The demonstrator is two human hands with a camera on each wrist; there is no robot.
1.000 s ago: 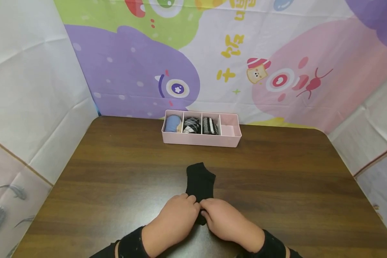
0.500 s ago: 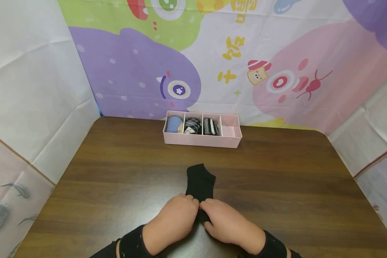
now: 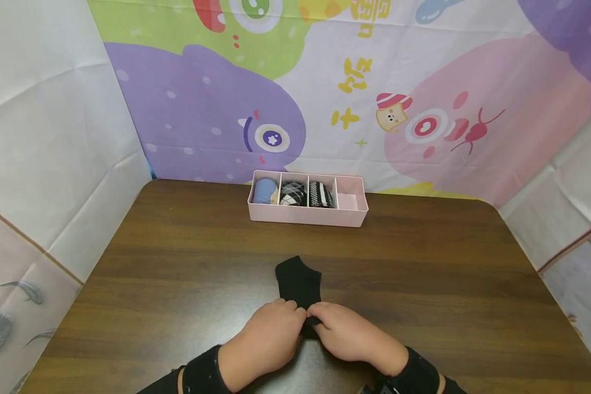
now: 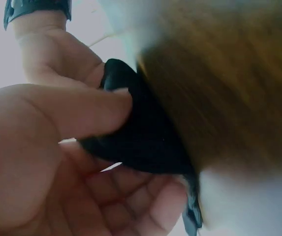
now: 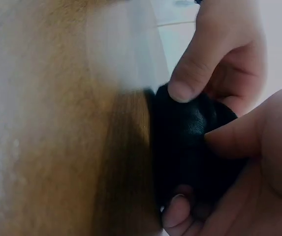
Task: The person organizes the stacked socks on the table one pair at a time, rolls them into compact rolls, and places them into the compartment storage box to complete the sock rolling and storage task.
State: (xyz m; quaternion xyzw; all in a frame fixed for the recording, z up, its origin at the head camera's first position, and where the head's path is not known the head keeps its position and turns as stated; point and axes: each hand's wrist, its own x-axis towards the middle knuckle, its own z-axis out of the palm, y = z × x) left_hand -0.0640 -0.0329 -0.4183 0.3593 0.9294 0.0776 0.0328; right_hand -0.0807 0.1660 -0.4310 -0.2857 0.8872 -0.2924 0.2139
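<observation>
A black sock point(image 3: 299, 283) lies on the wooden table in the head view, its notched opening pointing away from me. My left hand point(image 3: 271, 334) and right hand point(image 3: 347, 331) meet over its near end, fingertips side by side. In the left wrist view, my left thumb presses the bunched black sock point(image 4: 141, 128) from one side, with the fingers curled behind it. The right wrist view has my right thumb and fingers pinching the folded sock point(image 5: 190, 142), while the left thumb holds its other side. The hands partly hide the sock's near end.
A pink divided box point(image 3: 307, 215) stands at the table's back edge. Three of its compartments hold a rolled blue sock point(image 3: 264, 191), a checked one point(image 3: 293, 193) and a striped one point(image 3: 320, 195). Behind it hangs a cartoon-printed cloth point(image 3: 345, 65); white cloth encloses both sides.
The sock's far end has shifted left and slightly toward me. My right fingers have regripped the near end, and less sock shows below the hands. The left hand has barely moved.
</observation>
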